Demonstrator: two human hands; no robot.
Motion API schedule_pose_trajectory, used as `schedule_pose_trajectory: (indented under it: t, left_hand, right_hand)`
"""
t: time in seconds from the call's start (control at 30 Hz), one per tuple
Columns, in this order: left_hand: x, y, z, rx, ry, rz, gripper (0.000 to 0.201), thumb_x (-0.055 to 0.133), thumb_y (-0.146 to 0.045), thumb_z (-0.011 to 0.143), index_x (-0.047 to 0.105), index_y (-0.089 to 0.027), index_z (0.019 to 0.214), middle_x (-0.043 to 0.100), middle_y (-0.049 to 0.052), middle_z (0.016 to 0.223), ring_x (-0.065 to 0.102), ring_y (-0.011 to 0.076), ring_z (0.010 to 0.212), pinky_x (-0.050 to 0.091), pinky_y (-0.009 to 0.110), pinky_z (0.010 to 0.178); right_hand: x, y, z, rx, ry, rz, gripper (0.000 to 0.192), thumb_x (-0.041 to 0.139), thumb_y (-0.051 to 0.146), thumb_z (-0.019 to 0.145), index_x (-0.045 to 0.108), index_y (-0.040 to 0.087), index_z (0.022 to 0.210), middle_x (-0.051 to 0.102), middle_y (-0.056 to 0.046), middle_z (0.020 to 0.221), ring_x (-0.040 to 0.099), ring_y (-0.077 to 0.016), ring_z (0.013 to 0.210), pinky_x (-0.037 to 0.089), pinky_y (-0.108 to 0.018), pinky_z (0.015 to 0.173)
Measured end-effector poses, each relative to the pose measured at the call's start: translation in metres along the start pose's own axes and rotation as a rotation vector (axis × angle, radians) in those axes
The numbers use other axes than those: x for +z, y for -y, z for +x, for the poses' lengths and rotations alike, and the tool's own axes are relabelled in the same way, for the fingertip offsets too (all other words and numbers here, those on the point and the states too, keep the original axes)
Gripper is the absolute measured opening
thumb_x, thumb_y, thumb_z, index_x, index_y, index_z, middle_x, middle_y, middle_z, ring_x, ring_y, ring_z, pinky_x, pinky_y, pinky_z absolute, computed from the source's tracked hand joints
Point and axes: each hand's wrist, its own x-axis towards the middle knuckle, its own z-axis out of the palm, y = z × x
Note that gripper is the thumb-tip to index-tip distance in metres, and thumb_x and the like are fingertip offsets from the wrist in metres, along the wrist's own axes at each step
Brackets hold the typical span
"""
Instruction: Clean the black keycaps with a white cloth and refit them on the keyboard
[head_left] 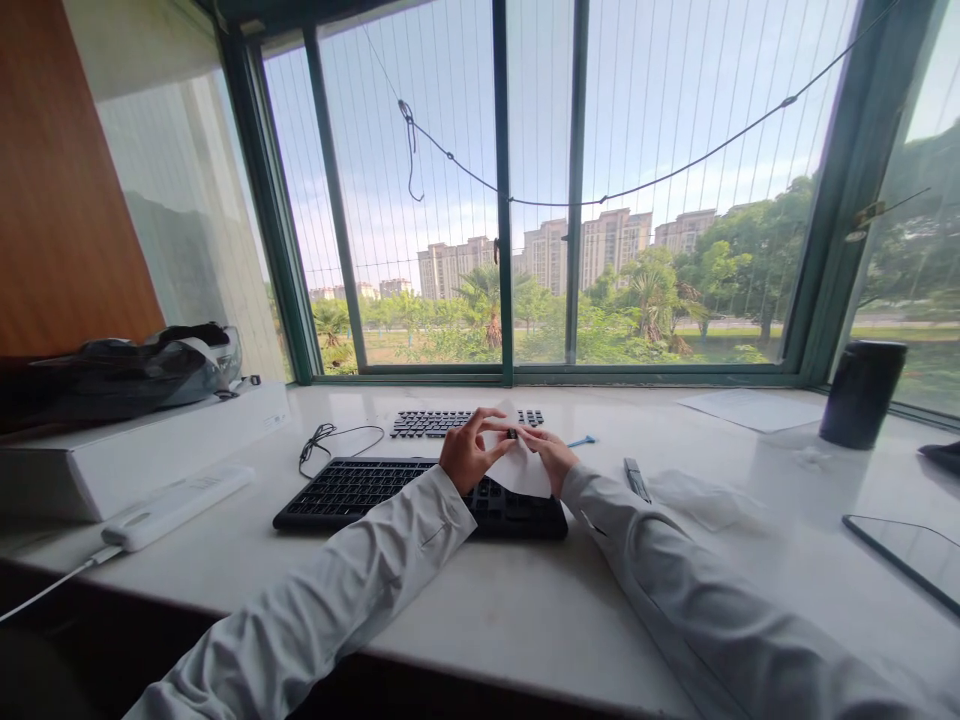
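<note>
Above a black keyboard (352,490), my left hand (469,455) pinches a small black keycap (512,434) between thumb and fingers. My right hand (551,455) has its fingers closed on a thin white wipe (525,472), which hangs down over the keyboard's right part and touches the keycap. Many keys still sit on the keyboard's left side, while its right side shows bare sockets. Behind it lie rows of loose keycaps (429,424), partly hidden by my hands. The keyboard's black cable (319,440) is coiled at the back left.
A blue tool (582,441) lies past my right hand. A small dark stick-shaped object (637,480) and crumpled clear plastic (705,500) are further right, near a black cylinder (862,395) and a tablet (911,555). On the left are a white power strip (176,508) and a white box (150,450).
</note>
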Motion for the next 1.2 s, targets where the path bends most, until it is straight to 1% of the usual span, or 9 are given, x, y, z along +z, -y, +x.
schedule_pose_trajectory:
  t: [0.1,0.2,0.3,0.47,0.67,0.8,0.9,1.03,1.2]
  left_hand:
    - [-0.003,-0.003,0.0,0.012,-0.004,-0.016,0.035,0.063,-0.035,0.075,0.049,-0.024,0.105,0.069,-0.004,0.096,0.046,0.0025,0.041,0.044,0.017,0.05]
    - [-0.004,-0.004,0.0,0.029,0.002,-0.011,0.037,0.063,-0.029,0.073,0.049,-0.024,0.107,0.068,-0.004,0.096,0.046,0.0019,0.042,0.043,0.016,0.049]
    - [-0.003,-0.004,0.001,0.048,0.006,0.001,0.037,0.062,-0.026,0.073,0.05,-0.023,0.107,0.067,-0.004,0.096,0.045,0.0016,0.041,0.043,0.015,0.049]
    - [0.0,-0.001,-0.001,0.069,0.026,0.073,0.036,0.063,-0.026,0.073,0.054,-0.024,0.108,0.068,-0.004,0.095,0.047,0.0032,0.043,0.045,0.017,0.052]
    - [0.004,0.008,-0.002,0.059,-0.023,0.223,0.024,0.061,-0.04,0.077,0.066,-0.028,0.097,0.071,-0.005,0.091,0.055,0.0071,0.048,0.047,0.02,0.057]
    - [0.003,0.008,0.0,0.074,-0.057,0.234,0.022,0.062,-0.043,0.076,0.069,-0.03,0.093,0.07,-0.005,0.096,0.06,0.0096,0.056,0.049,0.022,0.06]
    - [0.002,0.006,0.0,0.074,-0.065,0.222,0.02,0.063,-0.04,0.075,0.07,-0.03,0.091,0.071,-0.005,0.093,0.063,0.0111,0.064,0.05,0.022,0.061]
    - [0.002,0.007,0.001,0.09,-0.084,0.213,0.017,0.064,-0.037,0.075,0.071,-0.029,0.089,0.071,-0.003,0.092,0.064,0.0126,0.071,0.051,0.023,0.065]
    - [0.002,0.011,0.0,0.136,-0.091,0.23,0.02,0.062,-0.039,0.077,0.071,-0.028,0.092,0.071,-0.001,0.093,0.065,0.014,0.08,0.051,0.024,0.071]
  right_hand:
    - [0.002,0.0,-0.001,-0.011,0.038,0.011,0.031,0.074,0.034,0.06,0.068,0.018,0.085,0.068,-0.003,0.073,0.06,-0.015,0.059,0.047,-0.027,0.057]
    - [0.003,0.001,-0.002,0.004,0.021,-0.013,0.036,0.074,0.037,0.06,0.067,0.019,0.091,0.068,-0.003,0.075,0.061,-0.017,0.063,0.046,-0.029,0.059]
    - [0.002,0.002,-0.003,-0.014,-0.041,-0.073,0.041,0.075,0.04,0.056,0.067,0.018,0.089,0.065,-0.002,0.069,0.059,-0.0163,0.062,0.044,-0.028,0.059]
    - [0.004,-0.001,-0.003,-0.092,-0.118,-0.146,0.039,0.079,0.041,0.049,0.066,0.015,0.075,0.059,0.002,0.059,0.05,-0.0101,0.055,0.038,-0.024,0.056]
    - [0.0,-0.004,0.002,-0.106,-0.274,-0.074,0.045,0.084,0.03,0.039,0.064,0.016,0.077,0.068,-0.002,0.07,0.059,-0.0144,0.065,0.045,-0.028,0.065]
    - [-0.001,-0.006,0.004,-0.144,-0.328,-0.073,0.042,0.084,0.032,0.04,0.059,0.016,0.069,0.069,-0.002,0.068,0.058,-0.0135,0.06,0.045,-0.027,0.059]
    - [0.001,-0.009,0.004,-0.172,-0.325,-0.041,0.041,0.084,0.033,0.04,0.058,0.017,0.067,0.066,0.001,0.062,0.057,-0.0122,0.055,0.044,-0.026,0.055]
    - [0.004,-0.012,0.006,-0.175,-0.304,0.012,0.044,0.083,0.034,0.041,0.064,0.017,0.076,0.067,0.001,0.064,0.057,-0.012,0.055,0.045,-0.027,0.056]
    - [0.006,-0.01,0.004,-0.249,-0.278,-0.074,0.043,0.081,0.037,0.045,0.066,0.015,0.079,0.066,0.0,0.063,0.051,-0.0086,0.049,0.041,-0.024,0.052]
